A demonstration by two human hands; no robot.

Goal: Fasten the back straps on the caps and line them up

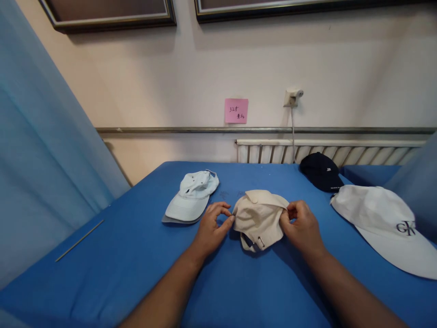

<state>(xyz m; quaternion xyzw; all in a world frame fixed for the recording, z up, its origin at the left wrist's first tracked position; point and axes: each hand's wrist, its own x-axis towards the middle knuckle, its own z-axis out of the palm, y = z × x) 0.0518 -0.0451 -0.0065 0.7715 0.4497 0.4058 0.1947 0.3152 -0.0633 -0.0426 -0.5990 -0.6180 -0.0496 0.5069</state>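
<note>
A beige baseball cap (261, 218) rests on the blue sheet in front of me, its back strap and metal buckle facing me. My left hand (214, 224) pinches the cap's left edge between thumb and forefinger. On the opposite side, my right hand (302, 225) is closed on the cap's right edge, fingers curled around the fabric. To the left of my left hand lies a pale blue cap (191, 196), brim toward me, with a grey edge showing under it. A white cap (378, 223) with dark letters lies right of my right hand.
A black cap (319, 171) sits at the back right. A thin stick (79, 240) lies on the blue sheet (136, 269) at the left. Behind are a metal rail (170, 130), a radiator (266, 152), a plugged-in socket (292, 98) and a pink note (236, 110). Blue curtains (44, 150) hang at the left.
</note>
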